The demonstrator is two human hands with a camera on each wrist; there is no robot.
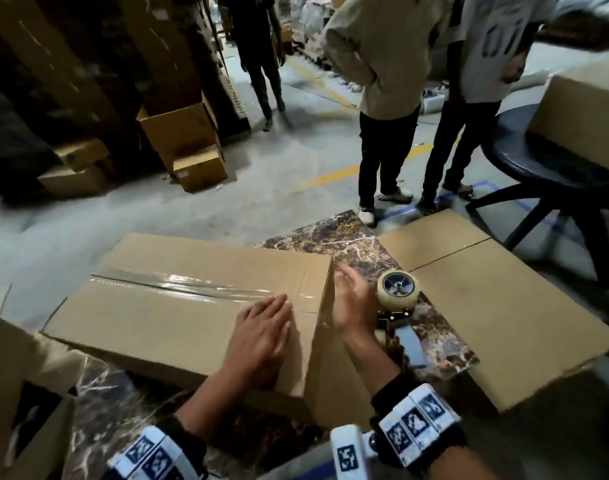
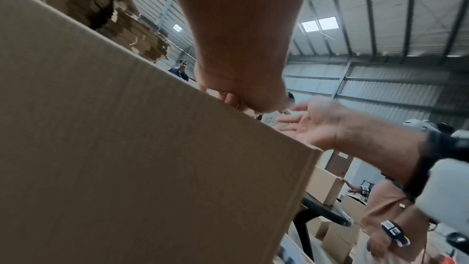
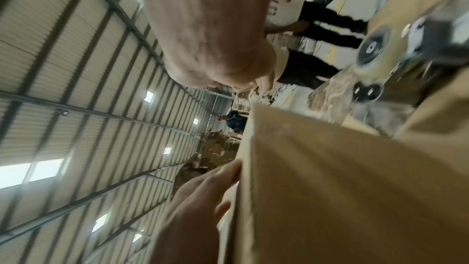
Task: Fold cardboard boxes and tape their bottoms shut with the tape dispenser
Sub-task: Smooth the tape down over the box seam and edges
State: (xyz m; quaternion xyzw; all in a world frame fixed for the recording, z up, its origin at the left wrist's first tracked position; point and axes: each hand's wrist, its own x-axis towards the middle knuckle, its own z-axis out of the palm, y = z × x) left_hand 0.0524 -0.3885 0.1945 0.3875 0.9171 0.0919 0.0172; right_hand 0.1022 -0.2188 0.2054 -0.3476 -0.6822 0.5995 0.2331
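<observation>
A brown cardboard box (image 1: 164, 317) stands on the marbled table (image 1: 348, 244) with its taped side up. A strip of clear tape (image 1: 192, 287) runs along the middle seam. My left hand (image 1: 261, 334) lies flat on the box's top near the right edge, fingers straight. My right hand (image 1: 351, 303) is open, fingers straight, by the box's right end panel (image 1: 325, 358); whether it touches the panel is unclear. The tape dispenser (image 1: 398, 299) lies on the table just right of that hand, with its grey handle (image 1: 412, 344) pointing toward me. From the left wrist view I see the box wall (image 2: 127, 158) and the right hand (image 2: 312, 125).
A flat unfolded carton (image 1: 497, 306) lies on the table's right side. Another open box (image 1: 8, 393) is at the near left. Two people (image 1: 393, 98) stand beyond the table, a third farther back. A dark stool (image 1: 552, 174) bearing a box is at right. Stacked cartons (image 1: 178, 140) line the left.
</observation>
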